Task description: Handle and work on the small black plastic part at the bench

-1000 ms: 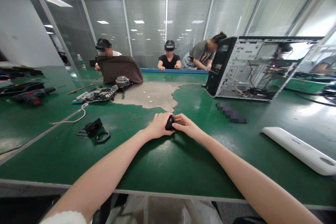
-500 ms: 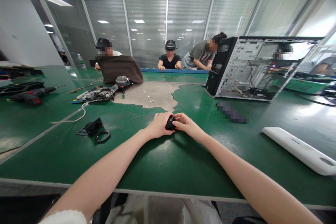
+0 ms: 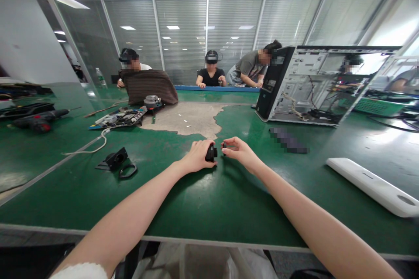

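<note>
My left hand (image 3: 197,156) is closed around a small black block-shaped device (image 3: 210,153) with a short round part on its right side. Just to the right, my right hand (image 3: 241,153) pinches a small, thin black piece (image 3: 224,148) between thumb and fingertips. A narrow gap separates this piece from the device. Both hands are over the green table, and my fingers cover part of each item. To the left lie a black bracket with a round opening (image 3: 114,158) and a black angular ring (image 3: 128,171).
An open computer case (image 3: 278,83) stands at the back right. Nearer lie a blurred dark object (image 3: 288,140) and a long white plastic unit (image 3: 369,186). Leftward are a circuit board (image 3: 119,118), a white cable (image 3: 94,151) and a power drill (image 3: 42,120). Several people work across the table.
My right hand has moved right, away from the device, with the thin black piece between its fingers. The round part on the device is now exposed. My left hand stays nearly still.
</note>
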The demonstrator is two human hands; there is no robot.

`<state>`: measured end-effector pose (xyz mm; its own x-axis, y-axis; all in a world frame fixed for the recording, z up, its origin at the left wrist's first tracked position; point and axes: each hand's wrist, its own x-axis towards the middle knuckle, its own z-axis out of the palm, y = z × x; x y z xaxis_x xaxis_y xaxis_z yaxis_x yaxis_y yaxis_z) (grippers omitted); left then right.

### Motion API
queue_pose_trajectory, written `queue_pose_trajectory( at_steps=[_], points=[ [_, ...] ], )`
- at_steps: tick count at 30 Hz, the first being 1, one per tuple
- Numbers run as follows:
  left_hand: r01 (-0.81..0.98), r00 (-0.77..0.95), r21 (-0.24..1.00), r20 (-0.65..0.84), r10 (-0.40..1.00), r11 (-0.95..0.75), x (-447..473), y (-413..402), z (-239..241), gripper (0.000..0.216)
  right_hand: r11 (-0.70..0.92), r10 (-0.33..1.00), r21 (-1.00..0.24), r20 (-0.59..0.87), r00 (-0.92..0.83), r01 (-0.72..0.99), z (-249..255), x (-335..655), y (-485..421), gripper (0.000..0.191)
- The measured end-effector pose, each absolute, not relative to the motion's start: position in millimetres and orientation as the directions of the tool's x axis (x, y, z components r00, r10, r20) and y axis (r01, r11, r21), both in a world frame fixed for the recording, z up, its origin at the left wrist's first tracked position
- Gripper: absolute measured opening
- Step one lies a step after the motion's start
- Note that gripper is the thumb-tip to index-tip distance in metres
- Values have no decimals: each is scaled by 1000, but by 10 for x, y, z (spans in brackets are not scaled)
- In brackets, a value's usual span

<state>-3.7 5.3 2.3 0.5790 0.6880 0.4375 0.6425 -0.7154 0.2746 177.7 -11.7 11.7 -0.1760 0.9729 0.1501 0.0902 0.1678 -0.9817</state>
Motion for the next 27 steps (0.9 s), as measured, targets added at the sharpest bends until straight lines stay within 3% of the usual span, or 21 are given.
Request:
queue_pose_trajectory(
  at_steps=[4, 10, 20, 23, 27],
  points=[
    [648, 574, 277, 435, 694, -710, -26, 28, 21, 55, 80, 963, -995, 64, -260, 51, 69, 1701, -117, 34],
    [645, 575, 265, 448, 684, -716, 3, -23, 28, 53, 73, 956, -997, 60, -288, 36, 26, 1621, -96, 32],
    [647, 568, 280, 442, 694, -709, -3, 17, 3, 56, 272, 935, -961, 251, -250, 50, 19, 1542, -257, 27],
    [648, 567, 279, 445, 693, -709, -3, 20, 4, 56, 275, 940, -960, 259, -221, 46, 21, 1521, -257, 19],
    [652, 564, 286, 436, 701, -703, 0, 16, 13, 56, 235, 957, -970, 220, -187, 62, -18, 1535, -203, 23]
  ],
)
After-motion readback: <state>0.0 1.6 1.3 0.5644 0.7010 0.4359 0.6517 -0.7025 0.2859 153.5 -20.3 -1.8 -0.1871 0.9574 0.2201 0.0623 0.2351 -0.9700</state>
